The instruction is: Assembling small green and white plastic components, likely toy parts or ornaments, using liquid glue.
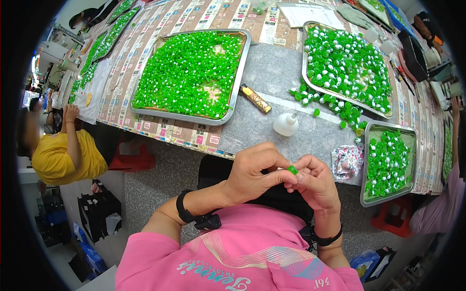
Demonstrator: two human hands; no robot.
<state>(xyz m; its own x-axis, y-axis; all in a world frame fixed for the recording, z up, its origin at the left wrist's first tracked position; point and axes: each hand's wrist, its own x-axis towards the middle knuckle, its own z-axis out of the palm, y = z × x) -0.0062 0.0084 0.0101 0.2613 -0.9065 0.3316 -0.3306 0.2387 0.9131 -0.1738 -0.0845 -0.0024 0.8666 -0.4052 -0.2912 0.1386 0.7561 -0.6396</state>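
My left hand and my right hand meet in front of the table edge, fingertips pinched together. Between them is a small shiny green plastic piece, gripped from both sides; its lower part is hidden by my thumbs. Just beyond my hands stands a small white squeeze bottle with a thin nozzle. Loose green pieces with white balls lie spilled by the rim of the large right tray. A wide metal tray to the left is filled with green pieces dotted white.
A smaller tray of green and white pieces stands at the right edge beside a crumpled floral cloth. A gold-and-black wrapped stick lies on the grey mat. At left sits a person in yellow; another person's pink sleeve is at right.
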